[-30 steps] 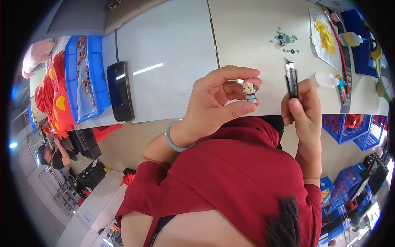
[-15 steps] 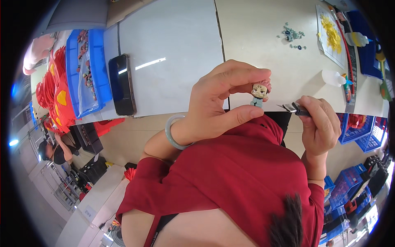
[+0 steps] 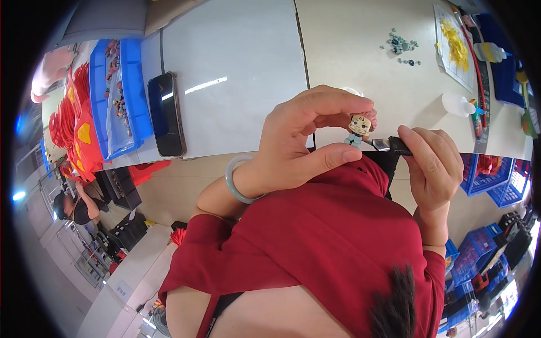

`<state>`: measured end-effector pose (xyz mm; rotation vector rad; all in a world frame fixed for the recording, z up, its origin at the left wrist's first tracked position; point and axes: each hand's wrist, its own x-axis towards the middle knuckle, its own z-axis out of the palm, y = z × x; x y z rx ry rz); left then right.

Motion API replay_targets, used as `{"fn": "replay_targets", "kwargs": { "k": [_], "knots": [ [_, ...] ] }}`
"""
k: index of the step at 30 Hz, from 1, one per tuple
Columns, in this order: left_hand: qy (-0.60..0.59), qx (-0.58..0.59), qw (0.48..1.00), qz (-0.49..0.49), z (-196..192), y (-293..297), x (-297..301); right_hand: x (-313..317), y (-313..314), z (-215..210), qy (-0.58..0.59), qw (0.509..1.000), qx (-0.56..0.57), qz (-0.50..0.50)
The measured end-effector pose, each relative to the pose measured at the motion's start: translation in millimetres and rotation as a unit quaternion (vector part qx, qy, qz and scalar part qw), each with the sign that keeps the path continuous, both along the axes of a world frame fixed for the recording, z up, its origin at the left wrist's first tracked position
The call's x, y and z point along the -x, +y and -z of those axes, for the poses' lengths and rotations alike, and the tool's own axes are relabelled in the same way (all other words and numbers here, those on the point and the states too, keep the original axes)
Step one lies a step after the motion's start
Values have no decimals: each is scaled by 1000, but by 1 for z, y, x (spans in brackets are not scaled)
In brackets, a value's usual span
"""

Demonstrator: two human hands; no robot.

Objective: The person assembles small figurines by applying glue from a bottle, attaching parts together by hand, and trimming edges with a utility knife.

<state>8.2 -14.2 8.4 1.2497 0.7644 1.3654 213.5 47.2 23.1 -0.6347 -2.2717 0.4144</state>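
My left hand (image 3: 298, 138) pinches a small toy figure (image 3: 359, 127) with pink hair and a pale green-grey body between thumb and fingertips, just above the table's near edge. The figure stands tilted, its painted front in view. In my right hand (image 3: 431, 160) is a craft knife (image 3: 394, 146) with a black handle and a silver metal front. Its thin tip reaches the lower side of the figure; whether it touches cannot be made out.
On the table lie tiny green-grey pieces (image 3: 401, 46), a white bottle (image 3: 455, 105) and a sheet with yellow bits (image 3: 453, 45). A phone (image 3: 165, 115) rests beside a blue bin (image 3: 135, 84) of small figures at left. Blue crates (image 3: 487, 174) stand at the lower right.
My right hand has moved left and slightly up, bringing the craft knife from apart to right at the figure. The figure has shifted slightly right and tilted in my left hand.
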Motion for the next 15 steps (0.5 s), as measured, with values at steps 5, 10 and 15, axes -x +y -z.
{"fn": "replay_targets", "kwargs": {
  "k": [5,10,15],
  "knots": [
    [0,-5,1000,-3,2,0,0,1,0,-2,-1,1000,-4,3],
    [5,-21,1000,2,2,1,0,1,0,-3,-1,1000,-2,4],
    [7,-21,1000,2,2,1,0,1,0,-3,-1,1000,9,-1]
  ]
}}
